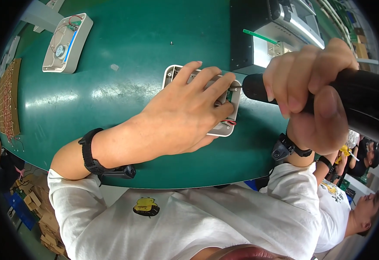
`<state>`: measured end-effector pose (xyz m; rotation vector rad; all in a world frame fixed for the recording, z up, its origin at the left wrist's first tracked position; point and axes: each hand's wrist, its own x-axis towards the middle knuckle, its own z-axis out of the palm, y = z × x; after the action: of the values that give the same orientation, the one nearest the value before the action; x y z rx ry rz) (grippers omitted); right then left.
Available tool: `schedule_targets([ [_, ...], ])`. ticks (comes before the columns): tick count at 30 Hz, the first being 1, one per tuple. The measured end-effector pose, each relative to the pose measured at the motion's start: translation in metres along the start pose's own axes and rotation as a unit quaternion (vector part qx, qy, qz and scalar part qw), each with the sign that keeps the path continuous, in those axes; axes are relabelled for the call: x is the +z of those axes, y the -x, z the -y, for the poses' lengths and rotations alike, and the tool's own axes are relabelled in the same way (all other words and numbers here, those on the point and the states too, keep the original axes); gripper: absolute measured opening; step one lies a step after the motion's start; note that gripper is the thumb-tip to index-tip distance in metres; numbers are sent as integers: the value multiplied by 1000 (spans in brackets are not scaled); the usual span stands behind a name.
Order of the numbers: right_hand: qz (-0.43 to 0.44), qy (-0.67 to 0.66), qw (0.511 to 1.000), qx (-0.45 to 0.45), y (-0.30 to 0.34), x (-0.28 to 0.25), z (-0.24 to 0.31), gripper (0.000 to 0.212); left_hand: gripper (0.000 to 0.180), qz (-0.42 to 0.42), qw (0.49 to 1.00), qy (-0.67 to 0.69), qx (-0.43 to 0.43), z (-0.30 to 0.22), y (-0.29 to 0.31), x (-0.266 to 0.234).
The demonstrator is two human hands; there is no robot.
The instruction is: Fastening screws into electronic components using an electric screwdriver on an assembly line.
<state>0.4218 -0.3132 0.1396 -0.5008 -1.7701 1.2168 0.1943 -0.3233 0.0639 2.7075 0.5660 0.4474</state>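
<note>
My left hand [189, 104] lies across a small white plastic housing [168, 74] on the green table, its fingers spread over the top and bracing it. Under the fingers, part of a green circuit board and a red wire show near the right side; the rest of the interior is covered. My right hand [315, 86] is wrapped round a black electric screwdriver [259, 87], held nearly level. Its thin bit points left and reaches the right end of the housing, close to my left fingertips. Whether a screw sits under the bit, I cannot tell.
Another white housing [78, 52] with a speaker and wires lies at the far left. A tiny screw [171, 43] rests on the green table [133, 26]. A screw feeder [259, 47] stands at the back right. Bundled wires lie on a brown board [9, 99]. A co-worker [341, 212] sits at right.
</note>
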Motion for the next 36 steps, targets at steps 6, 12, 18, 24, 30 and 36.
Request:
schedule_targets([
  [6, -44, 32, 998, 32, -4, 13, -1, 19, 55, -4, 1000, 18, -6, 1, 0, 1],
  [12, -20, -22, 1000, -7, -2, 0, -16, 15, 53, -11, 1000, 18, -2, 2, 0, 2],
  [18, -36, -28, 999, -12, 2, 0, -16, 14, 53, -10, 1000, 17, -3, 2, -1, 0],
  [24, -62, -60, 996, -32, 14, -29, 37, 15, 76, 46, 998, -21, -32, 3, 9, -28],
  [30, -140, -19, 989, -46, 36, -66, 52, 19, 89, 62, 993, 2, -103, 10, 0, -30],
  [36, -152, -8, 988, -32, 36, -63, 47, 23, 91, 13, 994, -34, -104, 8, -1, -17],
])
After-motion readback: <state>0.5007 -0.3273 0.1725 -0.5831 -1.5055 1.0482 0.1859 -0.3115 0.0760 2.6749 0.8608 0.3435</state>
